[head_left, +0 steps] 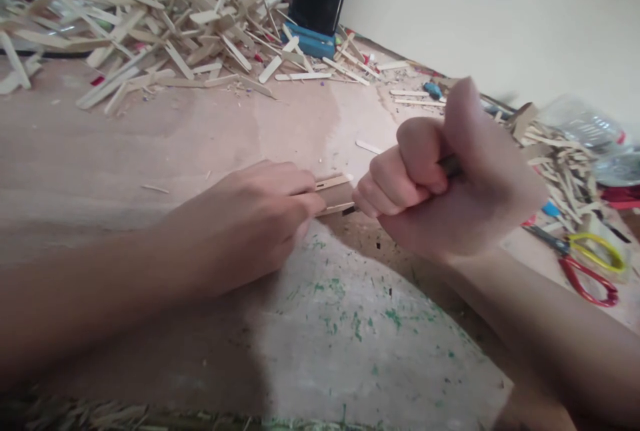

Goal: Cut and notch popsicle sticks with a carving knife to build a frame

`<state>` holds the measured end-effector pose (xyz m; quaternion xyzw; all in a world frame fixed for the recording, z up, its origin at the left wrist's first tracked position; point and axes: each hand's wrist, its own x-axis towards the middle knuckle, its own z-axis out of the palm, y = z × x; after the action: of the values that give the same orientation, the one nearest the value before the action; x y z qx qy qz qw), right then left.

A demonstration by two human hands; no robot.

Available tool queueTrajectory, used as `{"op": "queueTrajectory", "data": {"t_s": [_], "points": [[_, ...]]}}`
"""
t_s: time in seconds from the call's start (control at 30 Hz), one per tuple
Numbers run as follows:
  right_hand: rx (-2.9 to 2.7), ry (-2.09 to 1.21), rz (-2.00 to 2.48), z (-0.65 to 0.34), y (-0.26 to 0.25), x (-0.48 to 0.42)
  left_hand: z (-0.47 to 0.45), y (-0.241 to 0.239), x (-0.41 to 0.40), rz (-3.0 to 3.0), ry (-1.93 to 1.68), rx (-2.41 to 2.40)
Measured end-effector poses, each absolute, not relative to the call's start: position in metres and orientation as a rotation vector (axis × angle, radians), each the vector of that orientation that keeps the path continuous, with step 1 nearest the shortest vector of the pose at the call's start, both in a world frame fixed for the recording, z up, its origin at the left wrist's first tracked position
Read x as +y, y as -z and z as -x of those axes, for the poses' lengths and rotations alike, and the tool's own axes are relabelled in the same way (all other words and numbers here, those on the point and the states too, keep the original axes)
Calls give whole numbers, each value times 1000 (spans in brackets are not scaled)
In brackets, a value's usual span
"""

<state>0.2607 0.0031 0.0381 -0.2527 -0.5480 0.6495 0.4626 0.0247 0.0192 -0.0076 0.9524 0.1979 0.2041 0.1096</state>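
My left hand (265,211) presses down on the tabletop (320,344), its fingers closed over wooden craft sticks (336,182). Two stick ends jut out to the right of the fingertips; the upper one has a small dark slot. My right hand (430,178) makes a fist around a slim dark-handled tool (451,164), thumb up. A bit of the dark handle shows between thumb and fingers, and a dark tip shows below the fist, close to the lower stick. The tool's exact kind is hidden by the fist.
A large heap of craft sticks (190,18) lies at the back left. Behind it stands a black panel on a blue base (313,38). Scissors (590,258) with red and yellow handles, more sticks (565,158) and a clear plastic container (580,121) are at right. Green flecks dot the table.
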Motion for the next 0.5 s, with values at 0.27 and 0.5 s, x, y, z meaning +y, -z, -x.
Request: {"op": "queueTrajectory", "data": {"t_s": [0.27,0.5], "points": [[-1419,-1622,679,-262,-39,6,-28,8,22,-2779,-534,637],[-1506,-1687,730,-268,-45,10,-32,3,24,-2746,-457,702]]}}
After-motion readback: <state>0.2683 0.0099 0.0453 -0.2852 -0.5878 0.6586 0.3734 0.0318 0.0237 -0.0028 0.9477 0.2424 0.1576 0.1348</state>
